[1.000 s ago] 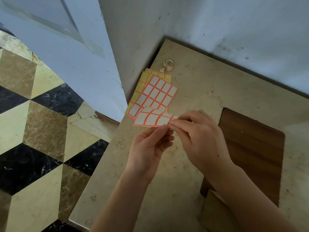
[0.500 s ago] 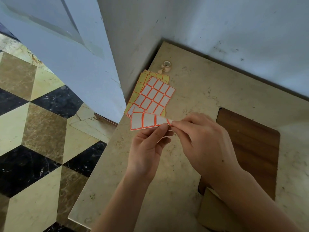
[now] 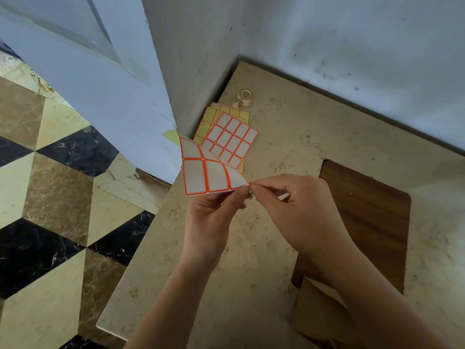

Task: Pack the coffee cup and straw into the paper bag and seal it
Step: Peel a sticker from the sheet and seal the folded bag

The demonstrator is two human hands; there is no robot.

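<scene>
Left hand pinches the thin, floppy label sheet at its near edge; right hand fingertips clamp one label's right corner, likely tear-prone

A stack of label sheets lies at the table's far left corner, against the wall; a small tape roll sits just behind it, nearer the back edge. In front of the stack, above the left edge, both hands meet on a loose sheet — left hand beneath it, right hand at its right corner. A paper bag lies at the near edge, partly under the right forearm.
</scene>
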